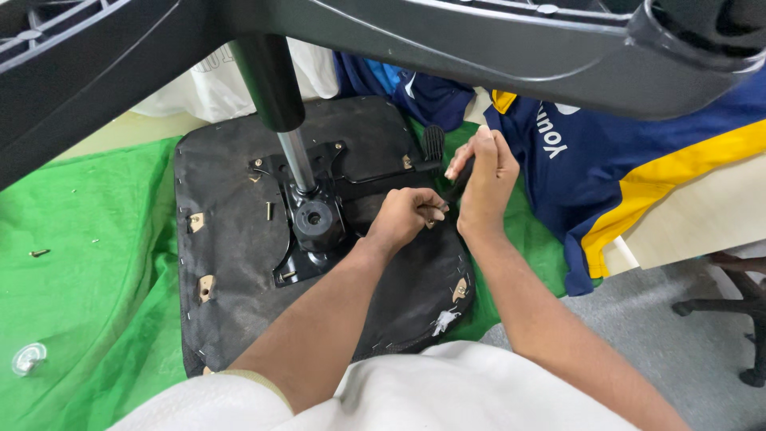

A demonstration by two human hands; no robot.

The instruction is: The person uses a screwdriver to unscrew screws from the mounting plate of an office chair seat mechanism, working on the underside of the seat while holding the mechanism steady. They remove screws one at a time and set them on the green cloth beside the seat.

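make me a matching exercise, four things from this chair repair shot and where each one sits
Things:
1. left hand
2. right hand
3. loose screw
4. blue and yellow jersey

Places:
A. far left on the green cloth
B. gripping a dark tool handle
C. draped on the right, beside the seat
D. fingers pinched at the metal plate on the seat underside

Pairs: 1-D, 2-B, 3-A, 4-C

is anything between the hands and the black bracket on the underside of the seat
Nothing visible does. The left hand already rests at the right arm of the black metal bracket, pinching something small. The right hand grips a dark tool handle right beside it. The chair base hangs overhead, clear of both hands.
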